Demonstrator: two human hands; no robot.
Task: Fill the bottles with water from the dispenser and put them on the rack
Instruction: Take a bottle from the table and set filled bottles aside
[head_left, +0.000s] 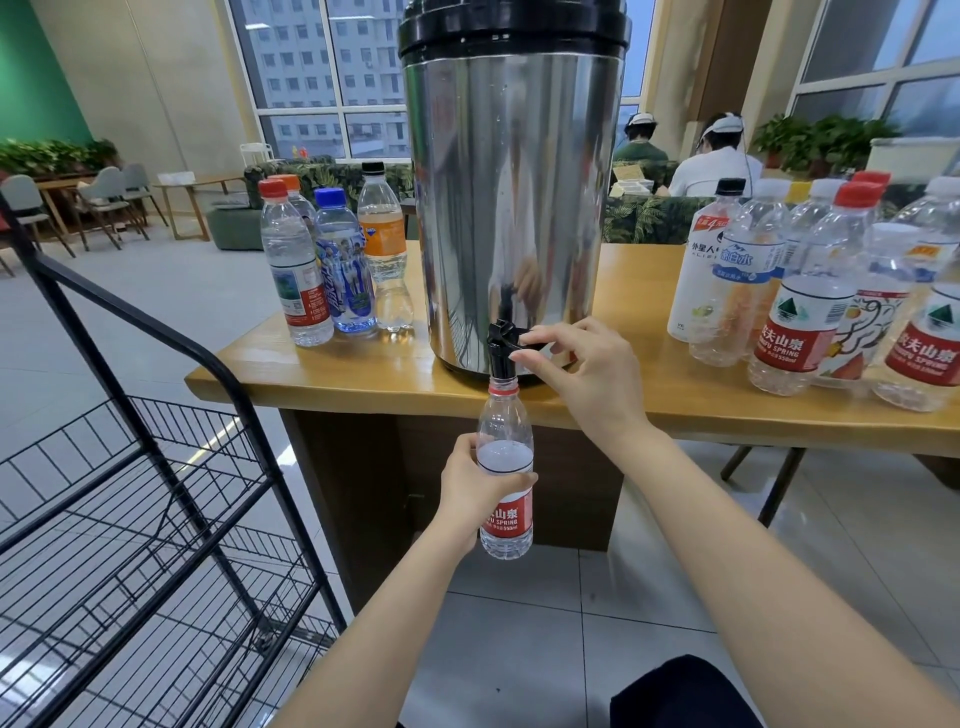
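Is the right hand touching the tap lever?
Touching. The head view shows the right hand pinching the black tap lever between thumb and forefinger, with no gap.

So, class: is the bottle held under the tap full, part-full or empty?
Part-full: the water line in the bottle sits just above its label, well below the uncapped neck.

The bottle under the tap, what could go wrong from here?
1. Overflow: the water in the bottle is up near its shoulder, so if the right hand pinching the tap is slow to close it, water may spill over the neck.
2. Wet floor: the left hand alone holds the bottle out past the edge of the table, so a spill or slip would likely land on the tiled floor.
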